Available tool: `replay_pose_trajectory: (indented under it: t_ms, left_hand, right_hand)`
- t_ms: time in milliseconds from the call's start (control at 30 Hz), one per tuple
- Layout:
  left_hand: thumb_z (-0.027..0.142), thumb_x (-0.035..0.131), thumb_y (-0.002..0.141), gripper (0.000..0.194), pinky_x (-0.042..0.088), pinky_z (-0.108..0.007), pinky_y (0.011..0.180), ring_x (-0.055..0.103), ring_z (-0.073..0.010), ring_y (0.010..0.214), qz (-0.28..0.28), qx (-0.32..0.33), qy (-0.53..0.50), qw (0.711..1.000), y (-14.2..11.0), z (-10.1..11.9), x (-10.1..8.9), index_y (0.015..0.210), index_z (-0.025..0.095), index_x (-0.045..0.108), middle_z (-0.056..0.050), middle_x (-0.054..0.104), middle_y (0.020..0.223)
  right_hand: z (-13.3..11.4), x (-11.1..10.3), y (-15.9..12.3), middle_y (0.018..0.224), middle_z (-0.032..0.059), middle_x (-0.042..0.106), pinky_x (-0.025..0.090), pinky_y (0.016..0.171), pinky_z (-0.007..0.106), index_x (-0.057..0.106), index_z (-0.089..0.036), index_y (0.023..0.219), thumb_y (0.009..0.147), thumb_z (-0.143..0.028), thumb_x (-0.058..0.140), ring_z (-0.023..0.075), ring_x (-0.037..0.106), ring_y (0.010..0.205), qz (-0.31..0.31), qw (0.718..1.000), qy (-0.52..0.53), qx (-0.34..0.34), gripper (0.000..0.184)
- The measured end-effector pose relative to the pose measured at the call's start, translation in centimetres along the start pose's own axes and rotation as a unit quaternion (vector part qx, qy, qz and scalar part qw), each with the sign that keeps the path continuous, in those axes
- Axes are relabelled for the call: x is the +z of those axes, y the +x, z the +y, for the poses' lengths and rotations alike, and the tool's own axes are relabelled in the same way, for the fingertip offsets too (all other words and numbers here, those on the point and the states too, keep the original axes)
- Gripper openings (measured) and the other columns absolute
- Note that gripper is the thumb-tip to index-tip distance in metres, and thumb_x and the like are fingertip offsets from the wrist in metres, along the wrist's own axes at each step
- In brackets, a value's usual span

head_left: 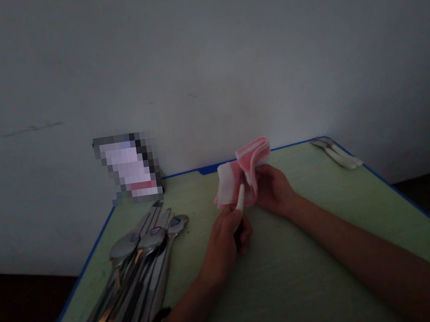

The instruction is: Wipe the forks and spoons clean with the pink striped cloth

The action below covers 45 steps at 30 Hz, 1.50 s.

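Over the middle of the table, my left hand [225, 237] is closed round the white handle [240, 200] of a piece of cutlery, which slants up and away. The far end of this piece is hidden in a pink-and-white striped cloth [254, 158], so its kind does not show. My right hand [275, 190] grips the cloth from the right side, its fingertips partly covered by the folds. Part of the cloth hangs to the left, just above my left hand. A dark band circles my left wrist.
Several metal spoons and other long utensils [150, 266] lie in a pile at the left. White-handled cutlery [336, 153], apparently forks, rests in the far right corner. A blurred-out phone-like device [129, 165] leans against the wall behind the blue-edged green table [295, 277].
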<state>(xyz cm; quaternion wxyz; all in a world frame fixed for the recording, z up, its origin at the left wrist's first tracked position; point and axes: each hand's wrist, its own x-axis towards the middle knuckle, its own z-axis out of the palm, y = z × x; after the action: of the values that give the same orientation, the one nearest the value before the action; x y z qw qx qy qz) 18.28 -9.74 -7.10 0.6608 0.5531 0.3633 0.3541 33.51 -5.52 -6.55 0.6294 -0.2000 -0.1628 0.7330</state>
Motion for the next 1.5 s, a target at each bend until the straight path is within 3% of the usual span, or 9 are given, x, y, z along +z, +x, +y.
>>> replay_pose_trajectory:
  t_ms: [200, 367, 667, 867, 1233, 1500]
  left_hand:
    - [0.037, 0.036, 0.090, 0.028, 0.029, -0.018, 0.039, 0.035, -0.0062, 0.040, 0.005, 0.015, 0.056, 0.998, -0.4, 0.6, 0.5, 0.069, 0.019, 0.040, 0.007, 0.039, 0.053]
    - [0.037, 0.038, 0.090, 0.025, 0.032, -0.018, 0.041, 0.037, -0.0065, 0.041, 0.012, 0.008, 0.098, 0.995, -0.7, 1.4, 1.0, 0.075, 0.018, 0.041, 0.008, 0.040, 0.054]
    - [0.038, 0.037, 0.092, 0.030, 0.034, -0.018, 0.041, 0.039, -0.0066, 0.039, -0.022, -0.004, 0.148, 0.989, -0.8, 1.8, 0.9, 0.071, 0.017, 0.045, 0.007, 0.044, 0.049]
    - [0.040, 0.037, 0.092, 0.027, 0.031, -0.018, 0.041, 0.038, -0.0073, 0.039, -0.033, -0.009, 0.140, 0.990, -0.7, 1.3, 0.9, 0.081, 0.018, 0.047, 0.008, 0.045, 0.049]
    - [0.039, 0.039, 0.091, 0.030, 0.033, -0.020, 0.044, 0.040, -0.0088, 0.042, -0.043, -0.007, 0.180, 0.983, -0.8, 1.9, 1.0, 0.072, 0.017, 0.047, 0.006, 0.045, 0.047]
    - [0.039, 0.038, 0.091, 0.030, 0.033, -0.021, 0.045, 0.041, -0.0098, 0.043, -0.047, -0.010, 0.193, 0.980, -0.8, 2.0, 1.0, 0.071, 0.018, 0.046, 0.006, 0.045, 0.048]
  right_hand:
    - [-0.3, 0.3, -0.4, 0.066, 0.0026, 0.067, 0.050, 0.074, 0.032, 0.063, -0.015, 0.076, 0.073, -0.027, 0.045, 0.0165, 0.060, 0.064, -0.009, 1.000, 0.018, 0.010, 0.022]
    - [-0.4, 0.2, -0.7, 0.068, 0.0030, 0.067, 0.051, 0.072, 0.031, 0.063, -0.014, 0.078, 0.076, -0.034, 0.048, 0.0162, 0.060, 0.063, -0.026, 0.999, 0.009, 0.023, 0.025]
    - [0.1, 0.9, -1.0, 0.063, 0.0000, 0.065, 0.050, 0.063, 0.028, 0.061, -0.017, 0.077, 0.071, -0.031, 0.059, 0.0156, 0.060, 0.060, -0.024, 0.992, -0.104, 0.062, 0.015]
    - [0.5, -0.1, -0.7, 0.064, -0.0011, 0.064, 0.046, 0.061, 0.023, 0.062, -0.016, 0.077, 0.067, -0.028, 0.067, 0.0115, 0.057, 0.059, -0.024, 0.990, -0.133, 0.034, 0.017]
    - [0.2, 0.5, -0.6, 0.065, 0.0024, 0.065, 0.050, 0.072, 0.031, 0.062, -0.017, 0.078, 0.078, -0.040, 0.053, 0.0191, 0.062, 0.077, -0.028, 0.997, -0.050, 0.057, 0.025]
    - [-0.3, 0.6, -0.8, 0.059, 0.0011, 0.062, 0.048, 0.063, 0.027, 0.062, -0.019, 0.072, 0.080, -0.044, 0.048, 0.0157, 0.058, 0.061, -0.015, 0.998, -0.002, 0.063, 0.030]
